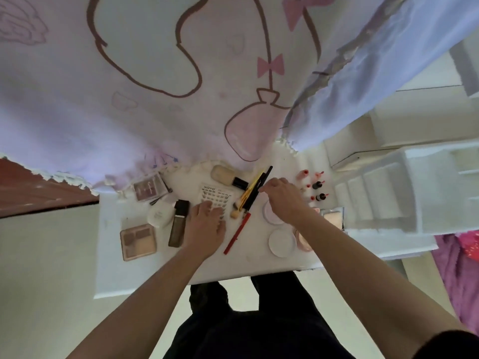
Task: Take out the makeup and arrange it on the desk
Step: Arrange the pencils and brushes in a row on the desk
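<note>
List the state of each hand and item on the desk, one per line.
Left hand: flat, pressing the nail sheet.
Right hand: pinching the black pen.
Red pencil: lying loose.
Foundation bottle: on its side, capped.
Dark tube: lying flat, capped.
Round compact: closed.

Left hand (206, 229) on sticker sheet (217, 194), white desk (155, 275)

I read one marking only: "XOYO", in dark capitals on the white sticker card (217, 195) lying on the table (145, 275). Lettering on the other packaging is too small to read.
</note>
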Tool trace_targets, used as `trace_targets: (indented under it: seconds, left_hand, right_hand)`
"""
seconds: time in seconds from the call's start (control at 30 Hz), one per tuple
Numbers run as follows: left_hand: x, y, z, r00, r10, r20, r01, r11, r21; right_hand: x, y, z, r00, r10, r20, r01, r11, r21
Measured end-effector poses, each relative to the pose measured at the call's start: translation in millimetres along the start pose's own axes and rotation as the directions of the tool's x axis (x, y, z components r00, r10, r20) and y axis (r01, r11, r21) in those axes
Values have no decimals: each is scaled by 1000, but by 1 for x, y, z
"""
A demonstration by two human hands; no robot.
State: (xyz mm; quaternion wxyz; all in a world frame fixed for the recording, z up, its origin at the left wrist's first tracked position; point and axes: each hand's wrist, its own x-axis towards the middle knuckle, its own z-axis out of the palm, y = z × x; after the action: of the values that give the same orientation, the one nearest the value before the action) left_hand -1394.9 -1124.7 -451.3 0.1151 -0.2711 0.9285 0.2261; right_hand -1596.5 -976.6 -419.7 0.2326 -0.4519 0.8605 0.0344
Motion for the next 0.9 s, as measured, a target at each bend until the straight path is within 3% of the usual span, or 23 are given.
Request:
trace_targets:
  seconds: [0.13, 0.57, 0.9]
  left_hand:
    - [-1, 7, 3, 999, -28, -31, 31, 995, 94]
    - [-4, -12, -5, 999, -8, -35, 13, 989, 145]
    - [-4, -26, -17, 995, -98, 9, 96, 990, 103]
  right_hand:
    - [19, 6, 4, 988, -149, 29, 151, 985, -87]
    - [51, -15, 2, 975, -224, 11, 224, 973, -62]
    - [55, -34, 0, 935, -354, 14, 347, 908, -234]
